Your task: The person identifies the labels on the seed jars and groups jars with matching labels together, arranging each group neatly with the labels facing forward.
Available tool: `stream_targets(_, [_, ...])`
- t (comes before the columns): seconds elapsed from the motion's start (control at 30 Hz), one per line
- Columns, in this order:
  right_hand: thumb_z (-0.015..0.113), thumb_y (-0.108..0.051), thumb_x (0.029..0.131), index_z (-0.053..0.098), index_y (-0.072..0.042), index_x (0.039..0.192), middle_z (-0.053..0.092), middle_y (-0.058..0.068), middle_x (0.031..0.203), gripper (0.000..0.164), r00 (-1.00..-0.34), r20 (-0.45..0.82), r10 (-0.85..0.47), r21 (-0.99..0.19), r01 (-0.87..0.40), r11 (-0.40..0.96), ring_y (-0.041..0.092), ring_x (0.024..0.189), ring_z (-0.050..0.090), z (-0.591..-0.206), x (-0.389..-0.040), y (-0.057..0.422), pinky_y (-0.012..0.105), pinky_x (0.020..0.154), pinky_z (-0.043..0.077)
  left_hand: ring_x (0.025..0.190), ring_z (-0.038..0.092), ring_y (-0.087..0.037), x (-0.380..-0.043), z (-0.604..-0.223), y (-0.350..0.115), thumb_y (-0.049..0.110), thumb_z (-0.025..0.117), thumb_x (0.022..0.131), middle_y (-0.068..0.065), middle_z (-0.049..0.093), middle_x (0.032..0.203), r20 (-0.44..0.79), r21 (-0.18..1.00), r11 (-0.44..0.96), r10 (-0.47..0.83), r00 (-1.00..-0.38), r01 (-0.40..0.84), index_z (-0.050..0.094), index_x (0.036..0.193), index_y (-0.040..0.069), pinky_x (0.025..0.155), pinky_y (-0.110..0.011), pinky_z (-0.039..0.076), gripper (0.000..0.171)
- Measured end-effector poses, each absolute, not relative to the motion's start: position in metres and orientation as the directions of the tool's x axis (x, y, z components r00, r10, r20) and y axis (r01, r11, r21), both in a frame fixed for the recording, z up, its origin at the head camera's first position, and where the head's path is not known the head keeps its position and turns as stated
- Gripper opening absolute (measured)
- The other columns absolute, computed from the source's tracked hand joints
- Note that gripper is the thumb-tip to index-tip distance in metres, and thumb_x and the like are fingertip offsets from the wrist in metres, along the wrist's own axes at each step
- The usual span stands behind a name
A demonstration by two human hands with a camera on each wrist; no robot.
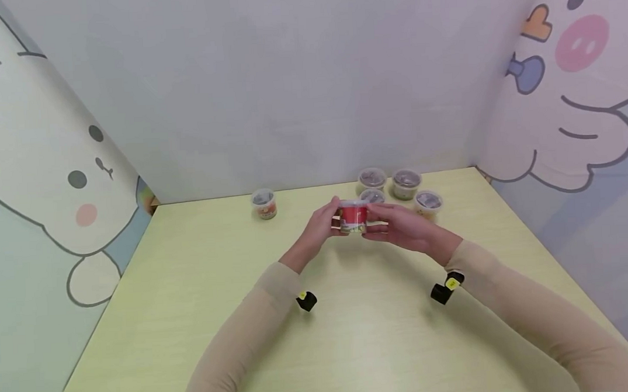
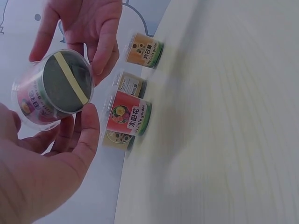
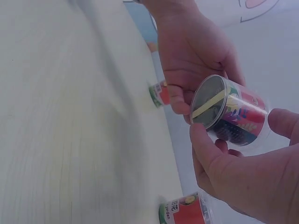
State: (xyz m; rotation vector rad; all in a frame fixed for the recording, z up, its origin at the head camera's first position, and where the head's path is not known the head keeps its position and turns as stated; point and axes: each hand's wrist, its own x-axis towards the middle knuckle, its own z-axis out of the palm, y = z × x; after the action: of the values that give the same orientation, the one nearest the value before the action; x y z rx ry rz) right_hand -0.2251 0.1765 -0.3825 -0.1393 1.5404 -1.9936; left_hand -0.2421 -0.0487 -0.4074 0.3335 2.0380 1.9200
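Observation:
Above the table, both hands hold one small clear plastic planting cup (image 1: 354,216) with a red printed label. My left hand (image 1: 319,224) grips its left side, and my right hand (image 1: 403,227) grips the right side. In the left wrist view the cup's (image 2: 65,84) dark round base faces the camera, crossed by a pale yellow strip. The right wrist view shows the cup (image 3: 240,114) tilted, fingertips at its base rim and a thumb near its other end. Behind the right hand stand several similar lidded cups, among them an orange-labelled cup (image 2: 145,50) and a red-labelled cup (image 2: 127,113).
One lidded cup (image 1: 264,204) stands apart at the table's back left. At the back right are a cup (image 1: 406,184) and another cup (image 1: 428,202), near the table (image 1: 351,334) edge by the wall. Cartoon-printed cloth (image 1: 299,91) encloses the back and sides.

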Motion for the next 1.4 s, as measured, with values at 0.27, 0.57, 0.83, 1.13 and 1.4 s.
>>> stream_targets(0.27, [0.047, -0.032, 0.11, 0.037, 0.001, 0.146, 0.049, 0.016, 0.136, 0.05, -0.808, -0.272, -0.523, -0.905, 0.4, -0.147, 0.03, 0.115, 0.06, -0.381, -0.225, 0.174, 0.048, 0.11, 0.041, 0.103, 0.061, -0.025, -0.242, -0.408, -0.051, 0.058, 0.033, 0.107, -0.014, 0.059, 0.122, -0.066, 0.997, 0.066, 0.374, -0.925, -0.045, 0.057, 0.136, 0.005, 0.086, -0.036, 0.058, 0.065])
stream_targets(0.57, [0.046, -0.03, 0.11, 0.037, 0.001, 0.146, 0.046, 0.019, 0.141, 0.048, -0.798, -0.264, -0.542, -0.909, 0.394, -0.137, 0.031, 0.119, 0.059, -0.378, -0.227, 0.172, 0.049, 0.112, 0.039, 0.101, 0.064, -0.026, -0.242, -0.401, -0.061, 0.05, 0.036, 0.109, -0.014, 0.058, 0.121, -0.094, 0.994, 0.082, 0.391, -0.915, -0.068, 0.058, 0.135, 0.004, 0.087, -0.037, 0.059, 0.057])
stream_targets(0.83, [0.047, -0.029, 0.11, 0.043, -0.004, 0.139, 0.046, 0.019, 0.142, 0.039, -0.804, -0.274, -0.527, -0.907, 0.399, -0.137, 0.031, 0.12, 0.057, -0.377, -0.232, 0.167, 0.046, 0.108, 0.044, 0.11, 0.064, -0.031, -0.246, -0.388, -0.076, 0.05, 0.038, 0.109, -0.016, 0.055, 0.131, -0.191, 0.978, 0.167, 0.457, -0.869, -0.128, 0.052, 0.141, 0.005, 0.09, -0.038, 0.057, 0.057])
stream_targets(1.13, [0.049, -0.034, 0.109, 0.045, -0.005, 0.139, 0.048, 0.018, 0.141, 0.042, -0.782, -0.307, -0.542, -0.894, 0.432, -0.119, 0.034, 0.122, 0.056, -0.381, -0.234, 0.161, 0.051, 0.112, 0.039, 0.111, 0.064, -0.031, -0.246, -0.384, -0.09, 0.053, 0.04, 0.107, -0.016, 0.054, 0.133, -0.277, 0.956, 0.233, 0.495, -0.824, -0.181, 0.051, 0.14, 0.006, 0.093, -0.038, 0.056, 0.058])
stream_targets(1.4, [0.048, -0.031, 0.109, 0.033, -0.001, 0.152, 0.039, 0.02, 0.152, 0.054, -0.778, -0.265, -0.569, -0.905, 0.405, -0.131, 0.036, 0.128, 0.053, -0.378, -0.236, 0.151, 0.047, 0.108, 0.044, 0.122, 0.058, -0.039, -0.244, -0.381, -0.099, 0.056, 0.04, 0.106, -0.017, 0.052, 0.135, -0.259, 0.963, 0.204, 0.5, -0.826, -0.178, 0.049, 0.14, 0.007, 0.094, -0.04, 0.055, 0.06])
